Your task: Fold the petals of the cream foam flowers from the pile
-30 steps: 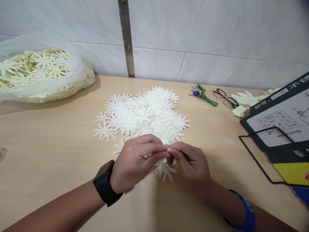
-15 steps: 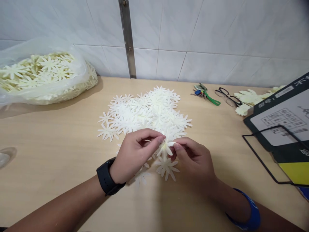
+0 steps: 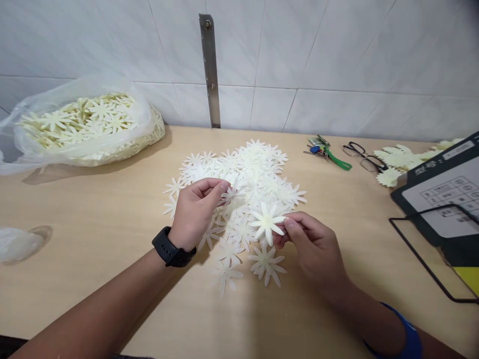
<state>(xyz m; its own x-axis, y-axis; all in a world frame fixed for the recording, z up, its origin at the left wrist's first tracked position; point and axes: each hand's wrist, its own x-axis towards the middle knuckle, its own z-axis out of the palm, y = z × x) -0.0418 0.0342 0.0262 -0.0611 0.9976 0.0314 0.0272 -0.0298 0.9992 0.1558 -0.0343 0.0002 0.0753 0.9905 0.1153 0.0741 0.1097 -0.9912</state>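
My right hand pinches a pale yellow flower cutout by the tip of one petal, its face toward me. To the left, my left hand is closed, thumb against fingers, on a thinner whitish flower-shaped piece. Beyond both hands spreads a heap of white flower cutouts on the wooden table. Nearer to me lie a few thin, see-through flower shapes and a fuller flower, below the right hand's cutout.
A clear plastic bag full of flower cutouts stands at back left. Lower left is a whitish translucent lump. Keys with a green strap, glasses and more cutouts lie back right, beside a printed dark box and a black wire frame.
My hands have moved apart: the left went left and up with the thin piece, while the right keeps the yellow flower. The camera view has shifted slightly.
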